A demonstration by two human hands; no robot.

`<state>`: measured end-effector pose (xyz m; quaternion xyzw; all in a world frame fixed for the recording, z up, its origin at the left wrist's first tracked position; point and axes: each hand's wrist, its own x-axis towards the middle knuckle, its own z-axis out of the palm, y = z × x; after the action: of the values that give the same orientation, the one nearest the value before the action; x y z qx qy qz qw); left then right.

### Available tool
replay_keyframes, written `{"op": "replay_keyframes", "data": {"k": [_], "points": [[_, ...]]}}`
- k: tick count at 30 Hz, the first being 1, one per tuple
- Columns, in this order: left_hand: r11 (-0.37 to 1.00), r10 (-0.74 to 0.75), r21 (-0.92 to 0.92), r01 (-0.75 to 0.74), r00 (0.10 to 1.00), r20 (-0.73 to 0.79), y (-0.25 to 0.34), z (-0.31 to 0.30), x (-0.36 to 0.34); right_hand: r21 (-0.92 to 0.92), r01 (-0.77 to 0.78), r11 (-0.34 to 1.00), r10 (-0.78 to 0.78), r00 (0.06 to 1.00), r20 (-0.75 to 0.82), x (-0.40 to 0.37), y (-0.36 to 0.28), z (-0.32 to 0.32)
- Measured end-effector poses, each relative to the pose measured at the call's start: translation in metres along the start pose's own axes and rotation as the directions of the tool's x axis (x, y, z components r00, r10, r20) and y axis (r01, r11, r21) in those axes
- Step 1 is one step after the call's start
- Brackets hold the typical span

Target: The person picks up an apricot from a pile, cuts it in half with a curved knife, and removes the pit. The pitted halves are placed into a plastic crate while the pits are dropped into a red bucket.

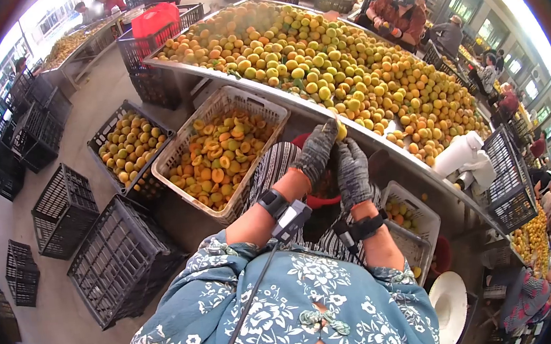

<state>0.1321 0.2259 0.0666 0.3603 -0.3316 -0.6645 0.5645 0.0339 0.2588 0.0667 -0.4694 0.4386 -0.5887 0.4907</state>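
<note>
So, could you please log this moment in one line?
left hand: gloved, at yellow fruit | right hand: gloved, at same fruit | large pale crate: halved fruit

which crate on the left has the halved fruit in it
The white crate left of the left hand, holding split fruit; the black crate beside it holds whole fruit.

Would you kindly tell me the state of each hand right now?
Left hand: curled, apparently holding a yellow fruit.
Right hand: beside that fruit; whether gripping cannot be told.

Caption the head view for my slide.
Gloved left hand and right hand meet at an apricot beside a table heaped with fruit.
</note>
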Motion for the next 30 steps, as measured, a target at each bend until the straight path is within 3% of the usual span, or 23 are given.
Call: {"op": "replay_keyframes", "data": {"k": [2,3,4,6,8,10,11,12,13,14,15,18,20,22,23,24,25,28,30], "points": [[0.995,-0.067,-0.069,0.077,0.989,0.134,0.006,0.003,0.002,-0.077,-0.004,0.997,0.003,1.000,-0.009,0.003,-0.003,-0.007],[0.982,-0.179,-0.043,0.184,0.978,0.104,0.014,0.005,-0.002,-0.197,0.022,0.980,-0.022,1.000,0.003,0.005,0.002,-0.015],[0.981,-0.190,-0.028,0.194,0.977,0.095,0.018,0.007,-0.004,-0.315,0.052,0.948,-0.048,0.999,0.023,0.008,0.004,-0.022],[0.994,-0.112,0.025,0.110,0.987,0.118,0.023,0.012,-0.008,-0.353,0.068,0.933,-0.084,0.996,-0.031,0.005,0.012,-0.024],[0.986,-0.165,0.031,0.163,0.982,0.087,0.025,0.017,-0.012,-0.397,0.082,0.914,-0.124,0.989,-0.082,-0.001,0.012,-0.026],[0.992,-0.105,0.087,0.096,0.989,0.102,-0.001,0.006,0.007,-0.593,0.030,0.804,-0.096,0.992,-0.081,-0.004,0.004,-0.029],[0.937,-0.313,0.122,0.327,0.942,-0.121,0.032,0.031,-0.017,-0.587,0.020,0.810,-0.090,0.992,-0.089,-0.007,-0.006,-0.028],[0.933,-0.320,0.129,0.335,0.939,-0.124,0.013,0.021,-0.002,-0.564,-0.065,0.823,0.015,0.996,-0.093,-0.010,-0.020,-0.024],[0.955,-0.293,-0.069,0.288,0.952,-0.084,-0.021,0.001,0.028,-0.542,-0.148,0.827,0.117,0.989,-0.093,-0.011,-0.027,-0.022],[0.934,-0.257,-0.268,0.235,0.965,-0.051,-0.045,-0.013,0.051,-0.538,-0.153,0.829,0.120,0.988,-0.096,-0.010,-0.023,-0.023],[0.937,-0.199,-0.294,0.187,0.980,-0.012,-0.054,-0.017,0.059,-0.476,-0.155,0.866,0.122,0.988,-0.100,-0.010,-0.017,-0.024],[0.951,-0.225,-0.204,0.231,0.973,0.053,-0.062,-0.017,0.063,-0.347,-0.198,0.917,0.166,0.979,-0.119,-0.009,-0.015,-0.028],[0.959,-0.260,-0.123,0.257,0.966,-0.003,-0.038,0.007,0.040,-0.275,-0.240,0.931,0.208,0.968,-0.139,-0.003,-0.002,-0.035],[0.957,-0.289,-0.046,0.287,0.955,-0.063,-0.032,0.016,0.033,-0.599,0.027,0.800,-0.127,0.984,-0.126,0.010,0.025,-0.045],[0.941,-0.327,-0.090,0.325,0.945,-0.017,-0.034,0.016,0.037,-0.599,0.021,0.800,-0.124,0.984,-0.131,0.010,0.025,-0.047],[0.923,-0.361,-0.133,0.362,0.932,0.031,-0.035,0.017,0.040,-0.705,-0.008,0.709,-0.098,0.989,-0.109,0.010,0.022,-0.049],[0.922,-0.363,-0.133,0.364,0.931,0.032,-0.034,0.017,0.042,-0.798,-0.030,0.601,-0.068,0.994,-0.089,0.010,0.012,-0.048],[0.909,-0.411,-0.083,0.408,0.911,-0.021,-0.037,0.014,0.048,-0.871,-0.095,0.482,0.047,0.996,-0.082,0.008,-0.003,-0.042],[0.910,-0.407,-0.104,0.400,0.912,-0.048,-0.052,0.010,0.056,-0.877,-0.083,0.473,0.049,0.996,-0.068,0.009,0.001,-0.043]]}}
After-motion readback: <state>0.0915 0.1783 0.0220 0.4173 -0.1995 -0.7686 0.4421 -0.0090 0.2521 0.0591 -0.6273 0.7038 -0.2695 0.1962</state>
